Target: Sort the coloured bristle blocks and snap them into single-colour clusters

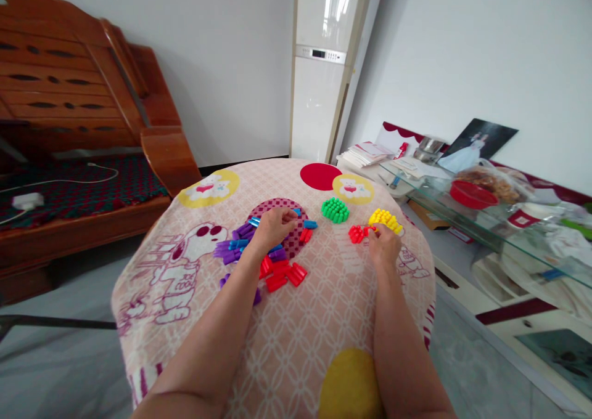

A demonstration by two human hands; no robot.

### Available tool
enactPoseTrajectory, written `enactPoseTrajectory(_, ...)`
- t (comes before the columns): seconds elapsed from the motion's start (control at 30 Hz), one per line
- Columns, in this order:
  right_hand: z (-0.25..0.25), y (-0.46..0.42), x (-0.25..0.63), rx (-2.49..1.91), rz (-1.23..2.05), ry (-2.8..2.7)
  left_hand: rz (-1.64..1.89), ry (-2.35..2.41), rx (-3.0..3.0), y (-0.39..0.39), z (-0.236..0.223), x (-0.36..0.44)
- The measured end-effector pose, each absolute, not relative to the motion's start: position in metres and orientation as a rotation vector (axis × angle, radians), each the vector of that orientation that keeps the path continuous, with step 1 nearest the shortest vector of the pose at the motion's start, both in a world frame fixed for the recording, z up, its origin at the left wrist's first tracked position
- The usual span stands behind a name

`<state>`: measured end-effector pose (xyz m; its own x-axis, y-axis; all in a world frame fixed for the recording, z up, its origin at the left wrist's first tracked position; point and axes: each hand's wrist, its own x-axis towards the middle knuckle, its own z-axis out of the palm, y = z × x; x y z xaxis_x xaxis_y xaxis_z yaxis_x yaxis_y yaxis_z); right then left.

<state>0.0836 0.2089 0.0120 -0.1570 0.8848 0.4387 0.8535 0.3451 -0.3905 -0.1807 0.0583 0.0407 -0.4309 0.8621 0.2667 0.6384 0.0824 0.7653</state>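
Note:
My left hand (275, 227) is closed with its fingertips together, above a loose pile of small plastic cap-like pieces. Whatever its fingertips hold, if anything, is too small to make out. Purple pieces (226, 251) and a blue piece (309, 224) lie around it, with red pieces (277, 276) nearer me. My right hand (385, 244) is pinched on a small red piece (370, 228), at the edge of a cluster of red pieces (356, 234). Just behind it is a tight group of yellow pieces (386, 219). Green pieces (335, 210) stand grouped between the hands, farther back.
The round table has a patterned cloth (305, 345). A wooden bench (69, 98) stands at the left, and a tall white cabinet-like appliance (319, 98) behind. To the right, a glass shelf (490, 222) carries papers, a red bowl (474, 194), plastic bags and a photo (481, 142).

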Motion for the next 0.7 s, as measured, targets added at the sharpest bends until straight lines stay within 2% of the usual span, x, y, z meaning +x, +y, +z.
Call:
enactPoseTrajectory(0.2,0.005,0.214,0.077,-1.394,0.005,-2.218,1.165,2.118,1.570,0.052,0.046,-0.186)
enactPoseTrajectory(0.37,0.000,0.212,0.076,-1.372,0.024,-2.105,0.831,1.714,1.716,0.043,0.052,-0.181)
enactPoseTrajectory(0.5,0.001,0.207,0.076,-1.345,0.028,-1.880,0.704,1.498,1.749,0.042,0.049,-0.166)
enactPoseTrajectory(0.63,0.004,0.205,0.078,-1.331,0.068,-1.811,0.476,1.560,1.836,0.046,0.040,-0.155)
enactPoseTrajectory(0.7,0.007,0.203,0.078,-1.304,0.104,-1.786,0.488,1.640,1.896,0.049,0.038,-0.152)
